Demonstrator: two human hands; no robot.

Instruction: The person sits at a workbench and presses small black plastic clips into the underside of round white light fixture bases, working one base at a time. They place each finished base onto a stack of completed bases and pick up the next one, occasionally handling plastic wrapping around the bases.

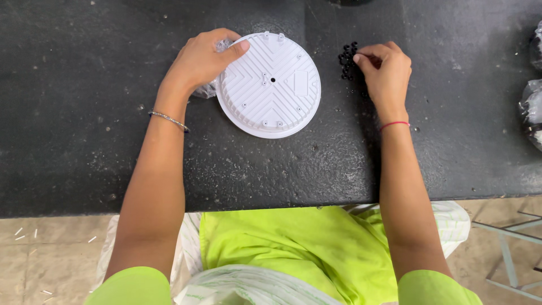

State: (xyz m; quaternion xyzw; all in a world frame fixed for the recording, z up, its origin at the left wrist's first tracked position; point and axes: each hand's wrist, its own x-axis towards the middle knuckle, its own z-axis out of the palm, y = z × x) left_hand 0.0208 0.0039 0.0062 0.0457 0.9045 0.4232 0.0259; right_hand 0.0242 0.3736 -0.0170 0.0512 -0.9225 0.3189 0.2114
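Head view, looking down on a dark, speckled counter (84, 85). A round white ribbed housing (270, 85), patterned with raised chevron ridges, a central hole and small screw bosses, lies flat near the middle of the counter. The left hand (200, 59) rests on its upper left rim, thumb laid over the edge, its grip closed on the rim and on a scrap of clear plastic wrap (208, 89) bunched beneath the palm. To the right of the housing, apart from it, lies a cluster of small black rings (346, 59); the right hand (385, 70) reaches into this cluster, its grip pinched with fingertips (361, 56) touching the rings. Clear bags (532, 107) sit at the counter's right edge
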